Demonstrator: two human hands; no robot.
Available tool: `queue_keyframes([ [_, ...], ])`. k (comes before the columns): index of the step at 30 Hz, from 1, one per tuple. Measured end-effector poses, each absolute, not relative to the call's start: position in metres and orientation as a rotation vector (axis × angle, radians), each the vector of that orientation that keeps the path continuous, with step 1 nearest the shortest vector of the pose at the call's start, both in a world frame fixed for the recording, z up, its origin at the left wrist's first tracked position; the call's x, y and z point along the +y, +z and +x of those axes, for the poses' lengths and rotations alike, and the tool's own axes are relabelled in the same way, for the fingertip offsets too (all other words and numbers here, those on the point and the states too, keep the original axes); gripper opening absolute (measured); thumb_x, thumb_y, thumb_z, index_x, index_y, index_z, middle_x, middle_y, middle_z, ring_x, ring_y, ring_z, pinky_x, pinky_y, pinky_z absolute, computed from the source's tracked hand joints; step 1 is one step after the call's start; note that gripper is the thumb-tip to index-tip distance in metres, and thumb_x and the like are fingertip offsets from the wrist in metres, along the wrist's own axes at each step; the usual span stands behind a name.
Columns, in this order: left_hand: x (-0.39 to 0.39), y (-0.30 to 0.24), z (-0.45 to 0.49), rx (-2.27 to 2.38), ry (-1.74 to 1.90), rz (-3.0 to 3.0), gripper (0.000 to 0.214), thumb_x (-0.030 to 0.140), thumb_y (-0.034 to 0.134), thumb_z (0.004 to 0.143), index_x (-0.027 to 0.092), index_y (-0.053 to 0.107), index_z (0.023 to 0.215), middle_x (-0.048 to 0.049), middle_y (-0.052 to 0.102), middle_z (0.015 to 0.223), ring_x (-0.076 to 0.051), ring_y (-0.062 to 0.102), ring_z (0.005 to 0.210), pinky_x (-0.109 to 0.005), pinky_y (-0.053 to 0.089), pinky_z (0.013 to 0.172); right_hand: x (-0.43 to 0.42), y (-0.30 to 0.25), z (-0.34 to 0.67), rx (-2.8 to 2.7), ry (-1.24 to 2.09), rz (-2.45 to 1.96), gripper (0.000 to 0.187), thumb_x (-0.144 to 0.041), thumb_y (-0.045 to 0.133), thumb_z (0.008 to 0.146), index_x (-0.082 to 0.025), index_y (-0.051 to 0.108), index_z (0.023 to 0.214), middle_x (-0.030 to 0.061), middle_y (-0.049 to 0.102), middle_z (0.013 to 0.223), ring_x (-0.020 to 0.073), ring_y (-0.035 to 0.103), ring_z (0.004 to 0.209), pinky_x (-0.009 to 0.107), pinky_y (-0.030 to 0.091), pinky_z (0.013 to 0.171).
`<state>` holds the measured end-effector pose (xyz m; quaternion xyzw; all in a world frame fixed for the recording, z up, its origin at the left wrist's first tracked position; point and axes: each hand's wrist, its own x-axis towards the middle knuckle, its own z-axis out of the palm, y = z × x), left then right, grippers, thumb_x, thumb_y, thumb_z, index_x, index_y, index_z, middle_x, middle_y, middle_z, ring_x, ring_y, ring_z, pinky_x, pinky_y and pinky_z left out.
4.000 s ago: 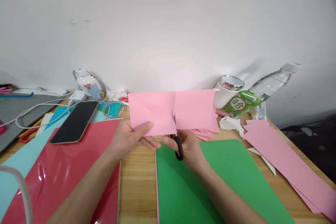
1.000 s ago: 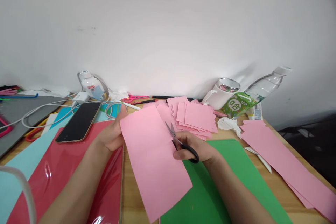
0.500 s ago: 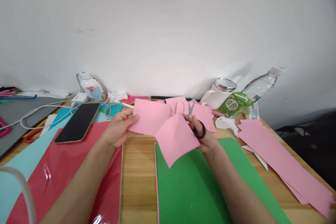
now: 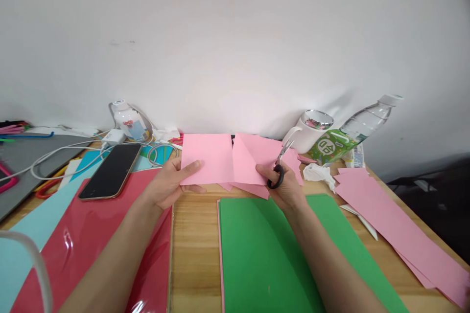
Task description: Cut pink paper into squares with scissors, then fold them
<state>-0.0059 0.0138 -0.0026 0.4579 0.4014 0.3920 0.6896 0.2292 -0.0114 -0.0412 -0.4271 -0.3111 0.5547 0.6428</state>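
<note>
My left hand (image 4: 169, 185) pinches the lower left edge of a folded pink paper sheet (image 4: 209, 159), held upright above the wooden desk. My right hand (image 4: 285, 187) grips black-handled scissors (image 4: 278, 170), blades pointing up and to the right, and its thumb also presses the right flap of the same pink sheet (image 4: 246, 162). Behind the sheet lies a pile of cut pink squares (image 4: 293, 160), mostly hidden.
A green sheet (image 4: 271, 254) lies below my hands, a red sheet (image 4: 88, 244) with a phone (image 4: 112, 170) at left. White mug (image 4: 312, 131), tilted water bottle (image 4: 362, 124), crumpled tissue (image 4: 317, 173) and long pink strips (image 4: 392, 227) at right. Cables, charger and small bottle (image 4: 128, 121) at back left.
The pink sheet went from lying flat and long to being folded in half and lifted upright. My right hand rose with the scissors, whose blades now point up and right.
</note>
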Motion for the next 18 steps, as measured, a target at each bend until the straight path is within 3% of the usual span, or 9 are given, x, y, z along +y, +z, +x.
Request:
queue_keyframes([
  [3,0.012,-0.007,-0.006,0.898,0.778,1.121,0.030,0.029,0.068,0.074,0.014,0.065,0.100,-0.0086,0.072,0.078,-0.022,0.069,0.066,-0.029,0.058,0.051,-0.010,-0.043,0.232,-0.745,1.207,-0.981,0.042,-0.023,0.081,0.052,-0.021,0.066,0.090,0.0021,0.070,0.087,0.0207,0.064,0.081,0.034,0.052,0.072],
  [12,0.014,-0.009,-0.003,1.003,0.850,1.108,0.040,0.026,0.072,0.068,0.014,0.059,0.103,-0.0071,0.072,0.078,-0.021,0.069,0.059,-0.028,0.057,0.051,-0.007,-0.050,0.240,-0.739,1.039,-1.015,0.042,-0.019,0.081,0.052,-0.021,0.065,0.090,-0.0008,0.067,0.077,0.0156,0.061,0.068,0.031,0.051,0.064],
  [18,0.014,-0.005,-0.003,0.980,0.981,1.085,0.028,0.026,0.073,0.068,0.014,0.061,0.090,-0.0019,0.070,0.068,-0.018,0.068,0.057,-0.026,0.057,0.053,-0.007,-0.050,0.238,-0.654,0.976,-1.050,0.035,-0.026,0.080,0.057,-0.022,0.062,0.088,-0.0050,0.060,0.067,0.0087,0.056,0.057,0.024,0.049,0.056],
])
